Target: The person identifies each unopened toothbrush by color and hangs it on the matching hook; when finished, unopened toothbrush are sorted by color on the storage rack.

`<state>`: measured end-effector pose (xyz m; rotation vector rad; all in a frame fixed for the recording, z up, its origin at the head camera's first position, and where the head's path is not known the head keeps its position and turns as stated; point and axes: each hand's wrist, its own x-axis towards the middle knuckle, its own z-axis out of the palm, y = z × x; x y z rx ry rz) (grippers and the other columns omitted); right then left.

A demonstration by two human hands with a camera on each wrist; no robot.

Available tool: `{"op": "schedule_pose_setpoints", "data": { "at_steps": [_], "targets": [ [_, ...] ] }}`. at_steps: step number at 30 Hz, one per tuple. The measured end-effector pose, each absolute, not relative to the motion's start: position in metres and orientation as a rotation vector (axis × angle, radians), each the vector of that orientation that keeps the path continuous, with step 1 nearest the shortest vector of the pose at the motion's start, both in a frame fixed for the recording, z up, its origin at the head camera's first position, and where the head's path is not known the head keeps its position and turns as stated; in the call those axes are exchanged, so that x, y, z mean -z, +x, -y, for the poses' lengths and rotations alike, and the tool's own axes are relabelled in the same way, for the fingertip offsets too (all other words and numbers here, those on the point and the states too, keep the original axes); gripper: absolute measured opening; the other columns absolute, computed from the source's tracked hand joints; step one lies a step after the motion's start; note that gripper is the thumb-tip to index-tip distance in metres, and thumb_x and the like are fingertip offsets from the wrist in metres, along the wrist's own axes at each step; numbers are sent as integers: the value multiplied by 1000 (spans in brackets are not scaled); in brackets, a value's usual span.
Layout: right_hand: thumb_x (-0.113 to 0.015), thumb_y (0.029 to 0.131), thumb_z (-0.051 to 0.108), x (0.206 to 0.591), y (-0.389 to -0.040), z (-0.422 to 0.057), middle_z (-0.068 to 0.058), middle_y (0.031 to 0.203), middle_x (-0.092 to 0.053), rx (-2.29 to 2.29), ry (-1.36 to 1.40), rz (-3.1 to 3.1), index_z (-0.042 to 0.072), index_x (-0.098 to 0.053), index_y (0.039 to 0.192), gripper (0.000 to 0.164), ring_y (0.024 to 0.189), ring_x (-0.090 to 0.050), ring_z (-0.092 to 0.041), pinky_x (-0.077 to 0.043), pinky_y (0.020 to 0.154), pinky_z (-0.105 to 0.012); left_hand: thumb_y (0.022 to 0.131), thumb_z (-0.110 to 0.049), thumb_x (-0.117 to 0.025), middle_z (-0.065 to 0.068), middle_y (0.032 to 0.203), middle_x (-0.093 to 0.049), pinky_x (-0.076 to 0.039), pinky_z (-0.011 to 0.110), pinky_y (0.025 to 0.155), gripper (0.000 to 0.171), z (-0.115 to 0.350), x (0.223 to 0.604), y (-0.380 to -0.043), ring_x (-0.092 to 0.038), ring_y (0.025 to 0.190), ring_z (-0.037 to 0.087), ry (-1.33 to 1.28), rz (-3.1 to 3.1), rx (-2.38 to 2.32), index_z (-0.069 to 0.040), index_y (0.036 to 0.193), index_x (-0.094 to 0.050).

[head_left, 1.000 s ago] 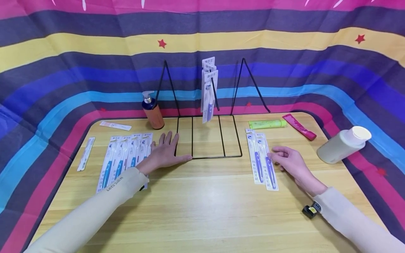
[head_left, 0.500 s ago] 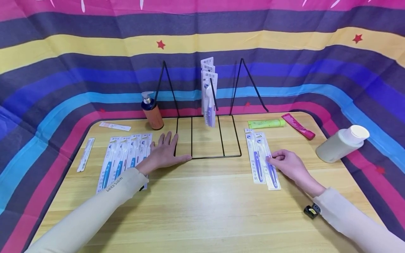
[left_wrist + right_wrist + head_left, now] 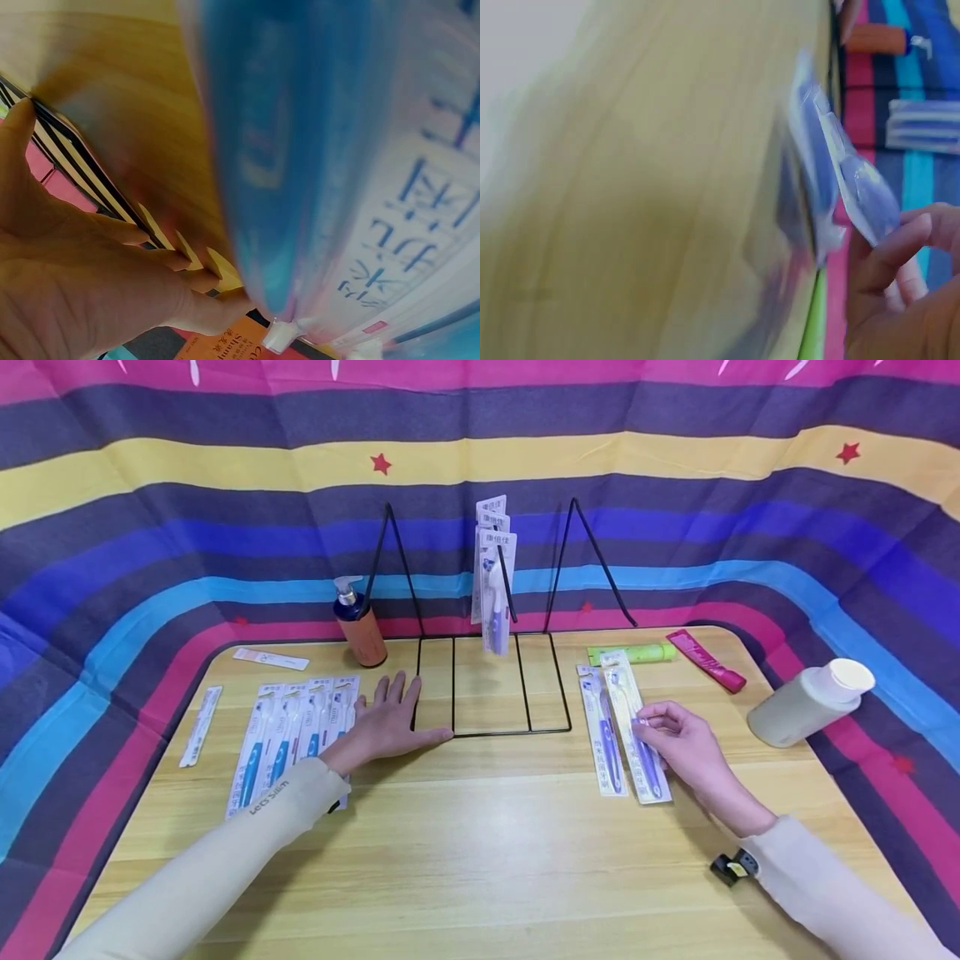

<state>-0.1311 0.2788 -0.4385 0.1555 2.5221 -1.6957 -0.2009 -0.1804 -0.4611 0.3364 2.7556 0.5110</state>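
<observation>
My right hand (image 3: pixel 686 747) pinches the edge of a packaged purple toothbrush (image 3: pixel 636 727), which is lifted at a tilt off the table in the right wrist view. Beside it on the left lies another packaged purple toothbrush (image 3: pixel 602 731). My left hand (image 3: pixel 390 718) rests with fingers spread on the left side of the black wire rack (image 3: pixel 510 732). Near that wrist lie several packaged blue toothbrushes (image 3: pixel 281 739), large and close in the left wrist view. Several packaged purple toothbrushes (image 3: pixel 496 593) hang from the rack's middle hook.
A pump bottle (image 3: pixel 360 627) stands behind my left hand. Green (image 3: pixel 645 653) and pink tubes (image 3: pixel 707 660) lie at the back right, near a pale bottle (image 3: pixel 810 703). Two slim white packets, an upper one (image 3: pixel 270 658) and a lower one (image 3: pixel 200 727), lie at the left.
The right hand has taken hold of the right-hand purple toothbrush, and its pack has risen and shifted toward the green tube. The hanging packs sway slightly. My left hand stays put.
</observation>
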Motion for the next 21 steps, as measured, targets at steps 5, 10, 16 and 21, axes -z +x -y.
{"op": "schedule_pose_setpoints", "data": {
  "at_steps": [5,10,16,21],
  "targets": [
    [-77,104,10,430,-125,-249,-1,103,-73,2015,-4,-2340,-1,-66,125,26,76,-65,-8,-56,62,-24,87,-92,-58,25,180,-3,-2,85,117,129,181,465,-202,3,163,52,345,-2765,-520,-9,176,-14],
    [-76,103,4,420,-121,-219,-4,106,-76,2153,-207,-2259,2,-68,121,20,89,-71,-13,-60,74,-26,88,-90,-58,24,181,-1,-2,85,117,127,182,469,-205,4,164,51,336,-2759,-518,-11,176,-13],
    [-71,103,-5,403,-117,-185,-10,108,-75,2316,-448,-2181,-2,-65,120,18,99,-70,-20,-60,80,-29,88,-90,-58,24,181,-1,-2,85,117,127,184,469,-205,4,163,51,331,-2756,-515,-11,176,-12],
    [-69,102,-9,390,-113,-162,-16,107,-74,2378,-631,-2153,-7,-64,118,17,99,-70,-24,-61,83,-32,87,-93,-55,27,180,-4,-4,87,115,129,186,468,-204,1,162,54,368,-2779,-523,-9,176,-14]
  ]
}}
